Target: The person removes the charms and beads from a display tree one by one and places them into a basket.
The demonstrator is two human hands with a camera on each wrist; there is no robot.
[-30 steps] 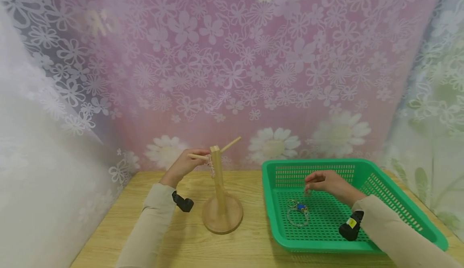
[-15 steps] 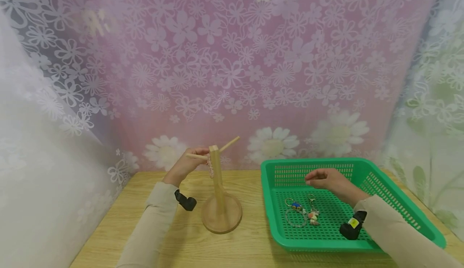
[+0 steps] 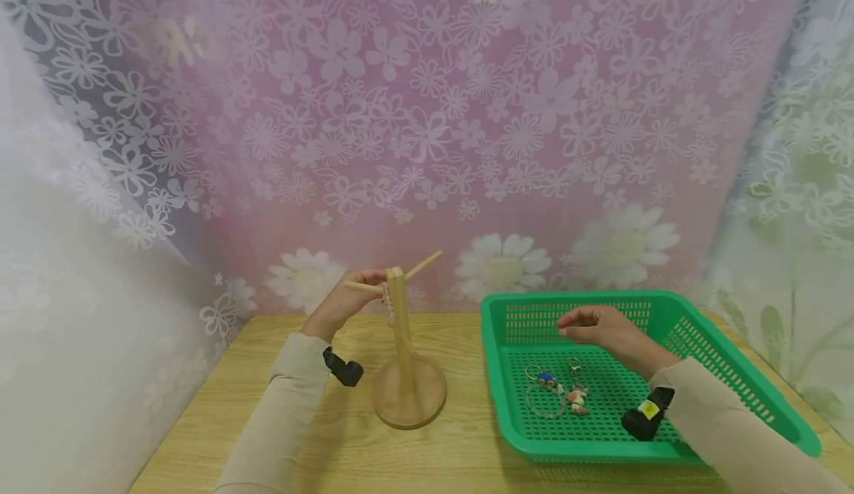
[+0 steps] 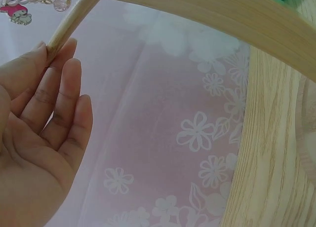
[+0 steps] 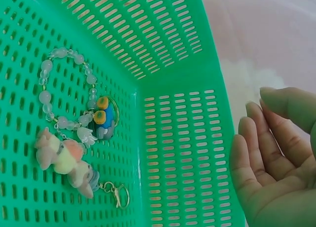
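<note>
Your left hand (image 3: pixel 339 306) pinches a peg (image 4: pixel 73 27) of the wooden stand (image 3: pixel 428 397) on the worktop (image 3: pixel 467 412); pink bracelet (image 3: pixel 389 311) hangs beside its post (image 3: pixel 403 334). Your right hand (image 3: pixel 606 336), relaxed and empty, above the green basket (image 3: pixel 600 451); clear bracelet (image 5: pixel 45 97), blue keychain (image 5: pixel 107 119), figure keychain (image 5: pixel 64 160) inside.

Head cam looks forward-down over the table (image 3: pixel 467 383); way closer, the left wrist cam (image 3: pixel 344 369) catches the wooden stand (image 4: pixel 212 12), right wrist cam (image 3: pixel 643 421) peers into the green basket (image 5: pixel 182 81), both shared with head.
</note>
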